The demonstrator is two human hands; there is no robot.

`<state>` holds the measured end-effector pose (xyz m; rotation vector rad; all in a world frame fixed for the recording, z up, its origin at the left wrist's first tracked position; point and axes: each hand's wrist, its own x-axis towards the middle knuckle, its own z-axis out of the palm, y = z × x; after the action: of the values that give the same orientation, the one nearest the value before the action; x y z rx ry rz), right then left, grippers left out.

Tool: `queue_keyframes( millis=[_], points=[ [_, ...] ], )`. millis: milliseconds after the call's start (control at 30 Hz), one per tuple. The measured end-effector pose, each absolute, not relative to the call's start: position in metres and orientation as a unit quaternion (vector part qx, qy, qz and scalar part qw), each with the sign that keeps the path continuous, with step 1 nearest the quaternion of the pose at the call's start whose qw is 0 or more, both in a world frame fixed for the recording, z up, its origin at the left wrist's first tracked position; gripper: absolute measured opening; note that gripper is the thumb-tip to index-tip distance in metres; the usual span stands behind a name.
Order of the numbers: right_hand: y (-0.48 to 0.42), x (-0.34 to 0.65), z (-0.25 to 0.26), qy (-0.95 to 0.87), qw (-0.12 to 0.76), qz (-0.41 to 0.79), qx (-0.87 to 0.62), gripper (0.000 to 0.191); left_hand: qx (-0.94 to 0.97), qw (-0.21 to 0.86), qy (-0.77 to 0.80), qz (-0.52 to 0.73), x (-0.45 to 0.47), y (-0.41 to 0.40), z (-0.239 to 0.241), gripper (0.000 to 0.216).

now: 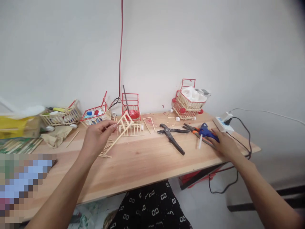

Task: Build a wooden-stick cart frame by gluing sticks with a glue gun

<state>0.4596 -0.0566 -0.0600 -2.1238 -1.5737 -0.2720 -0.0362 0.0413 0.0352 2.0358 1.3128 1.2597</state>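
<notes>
Stick frame: we find a pale wooden stick frame [125, 131], small and ladder-like, with short crosspieces at its upper end and one long stick slanting down to the left; bare wood, unpainted.
Left hand: the left hand [98, 136] has thumb and index finger closed together, pinching the frame at its upper left edge.
Frame position: it projects to the right of those fingertips, tilted above the worktable [143, 162]; in our view it overlaps the red-trimmed miniature cart [136, 129] behind; loose sticks [108, 156] show by its lower end.
Right hand: the right hand [225, 144] is laid over the handle end of the blue glue gun [207, 131], fingers touching it; we cannot tell how tightly they are closed.
Glue gun: it lies on its side, nose to the left, a white rod [200, 142] beside it; orange-handled pliers [194, 129] lie against it; black cutters [172, 138] lie farther left.
Power: a white power strip [222, 124] sits just beyond the right hand.
</notes>
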Motion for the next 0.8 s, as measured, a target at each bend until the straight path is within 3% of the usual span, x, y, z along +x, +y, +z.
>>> queue_keyframes(
  millis=[133,267,533,800],
  points=[
    [-0.064,0.468,-0.056,-0.525,0.195,-0.132,-0.818,0.041,0.763,0.163,0.426,0.457,-0.027,0.038,0.032,0.019],
    [-0.066,0.436,-0.028,-0.548,0.279,-0.174,-0.769,0.037,0.809,0.109,0.378,0.436,-0.018,0.044,0.023,0.018],
    [-0.025,0.311,-0.013,-0.618,0.435,-0.001,-0.655,0.030,0.845,0.081,0.343,0.404,-0.012,0.059,0.004,0.018],
    [0.017,0.227,-0.039,-0.676,0.442,0.175,-0.563,0.021,0.775,0.168,0.389,0.469,-0.021,0.056,0.017,0.018]
  ],
)
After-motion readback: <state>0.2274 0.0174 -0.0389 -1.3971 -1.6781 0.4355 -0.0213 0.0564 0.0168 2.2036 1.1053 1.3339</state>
